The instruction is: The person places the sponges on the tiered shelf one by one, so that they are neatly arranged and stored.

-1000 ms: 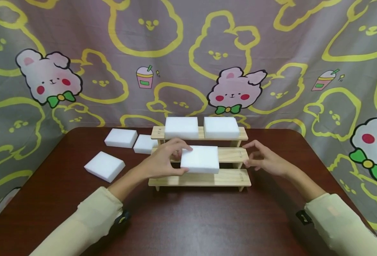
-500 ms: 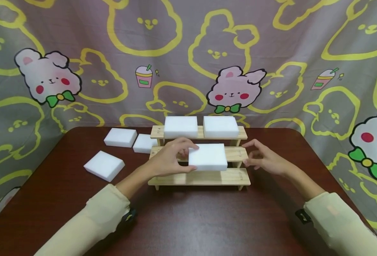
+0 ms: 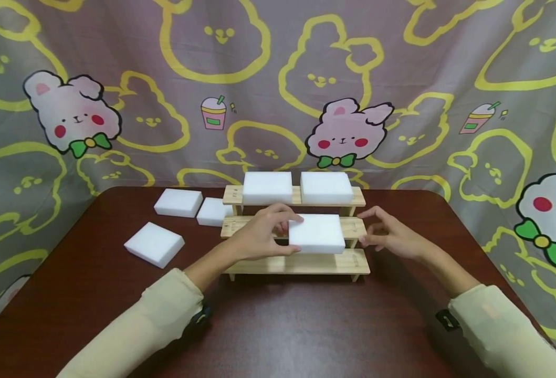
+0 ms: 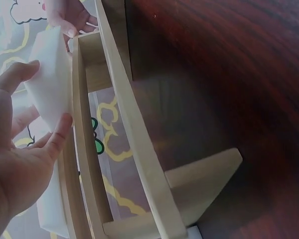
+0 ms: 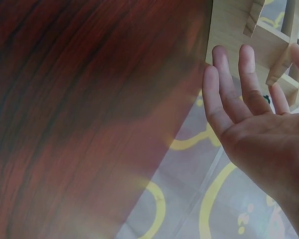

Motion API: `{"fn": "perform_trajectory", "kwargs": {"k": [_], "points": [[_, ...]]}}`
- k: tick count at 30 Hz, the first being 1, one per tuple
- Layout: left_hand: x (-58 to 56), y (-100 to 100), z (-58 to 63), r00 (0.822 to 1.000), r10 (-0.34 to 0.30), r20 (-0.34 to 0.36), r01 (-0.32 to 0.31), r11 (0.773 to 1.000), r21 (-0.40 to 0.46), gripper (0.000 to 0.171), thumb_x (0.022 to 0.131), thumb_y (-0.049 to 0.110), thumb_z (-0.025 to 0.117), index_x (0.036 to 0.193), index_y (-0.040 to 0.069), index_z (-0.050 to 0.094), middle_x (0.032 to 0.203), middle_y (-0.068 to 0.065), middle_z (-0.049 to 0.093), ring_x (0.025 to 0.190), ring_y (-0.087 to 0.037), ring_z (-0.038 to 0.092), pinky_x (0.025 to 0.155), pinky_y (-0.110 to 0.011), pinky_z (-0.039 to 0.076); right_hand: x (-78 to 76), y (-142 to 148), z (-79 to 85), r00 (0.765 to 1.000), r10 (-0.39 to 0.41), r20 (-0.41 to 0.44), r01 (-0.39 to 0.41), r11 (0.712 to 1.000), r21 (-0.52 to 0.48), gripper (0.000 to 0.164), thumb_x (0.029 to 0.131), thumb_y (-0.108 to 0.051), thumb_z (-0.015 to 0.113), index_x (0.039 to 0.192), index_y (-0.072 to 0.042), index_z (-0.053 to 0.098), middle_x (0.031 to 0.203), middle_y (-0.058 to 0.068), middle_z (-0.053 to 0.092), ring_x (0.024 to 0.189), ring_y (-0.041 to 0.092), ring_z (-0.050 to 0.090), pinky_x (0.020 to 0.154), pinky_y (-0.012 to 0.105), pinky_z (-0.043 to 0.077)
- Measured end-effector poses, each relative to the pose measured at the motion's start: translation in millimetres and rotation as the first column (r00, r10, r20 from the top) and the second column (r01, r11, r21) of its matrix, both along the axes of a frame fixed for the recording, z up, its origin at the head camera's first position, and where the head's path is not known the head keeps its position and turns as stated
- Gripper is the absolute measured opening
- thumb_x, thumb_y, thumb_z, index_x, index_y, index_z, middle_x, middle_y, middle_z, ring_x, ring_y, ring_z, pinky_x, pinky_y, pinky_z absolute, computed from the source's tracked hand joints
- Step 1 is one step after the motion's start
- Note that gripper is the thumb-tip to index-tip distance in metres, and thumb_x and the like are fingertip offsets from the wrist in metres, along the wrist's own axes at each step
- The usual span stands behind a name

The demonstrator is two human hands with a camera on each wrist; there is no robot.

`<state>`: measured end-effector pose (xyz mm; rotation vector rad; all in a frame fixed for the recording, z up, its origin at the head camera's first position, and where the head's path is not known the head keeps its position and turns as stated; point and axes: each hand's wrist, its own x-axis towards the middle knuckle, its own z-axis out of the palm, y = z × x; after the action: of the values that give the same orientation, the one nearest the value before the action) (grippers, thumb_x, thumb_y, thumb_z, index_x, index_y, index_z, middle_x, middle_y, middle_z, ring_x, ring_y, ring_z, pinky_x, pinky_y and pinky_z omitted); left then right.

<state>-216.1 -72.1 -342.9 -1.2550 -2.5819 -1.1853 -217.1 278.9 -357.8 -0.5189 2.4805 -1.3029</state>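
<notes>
In the head view my left hand (image 3: 264,233) pinches a white foam block (image 3: 316,232) by its left end, thumb at the front and fingers behind. The block lies level, overlapping the right half of the middle step of a three-step wooden display rack (image 3: 287,265). In the left wrist view the block (image 4: 51,79) is right beside a step's edge. My right hand (image 3: 393,236) holds the right end of the middle step between thumb and index finger. The other fingers of that hand (image 5: 259,119) are spread loosely in the right wrist view.
Two white foam blocks, a left one (image 3: 267,187) and a right one (image 3: 326,187), sit on the top step. Left of the rack, three more blocks lie on the dark wooden table (image 3: 278,331), the nearest block (image 3: 154,244) turned at an angle. A patterned curtain (image 3: 268,105) hangs behind.
My left hand has carried the foam block rightward along the middle step. My right hand stays at the step's right end, and the other blocks have not moved.
</notes>
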Motion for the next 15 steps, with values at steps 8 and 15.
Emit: {"fn": "perform_trajectory", "kwargs": {"k": [8, 15], "points": [[0.7, 10, -0.8, 1.0, 0.018, 0.008, -0.018, 1.0, -0.016, 0.051, 0.085, 0.018, 0.087, 0.128, -0.002, 0.069, 0.124, -0.017, 0.059, 0.089, -0.023, 0.067, 0.08, -0.028, 0.06, 0.1, 0, 0.0, 1.0, 0.0, 0.003, 0.0, 1.0, -0.001, 0.054, 0.099, -0.012, 0.069, 0.141, 0.001, 0.037, 0.093, 0.019, 0.067, 0.095, 0.038, 0.068, 0.077, 0.045, 0.056], [0.1, 16, -1.8, 0.998, 0.049, -0.027, -0.05, 0.998, -0.041, 0.052, 0.086, 0.02, 0.086, 0.13, -0.001, 0.068, 0.123, -0.015, 0.058, 0.09, -0.021, 0.065, 0.079, -0.025, 0.058, -0.8, 0, -0.2, 1.0, 0.001, 0.004, -0.001, 1.0, -0.004, 0.054, 0.099, -0.012, 0.069, 0.141, 0.001, 0.037, 0.093, 0.019, 0.067, 0.095, 0.037, 0.068, 0.076, 0.046, 0.056]]}}
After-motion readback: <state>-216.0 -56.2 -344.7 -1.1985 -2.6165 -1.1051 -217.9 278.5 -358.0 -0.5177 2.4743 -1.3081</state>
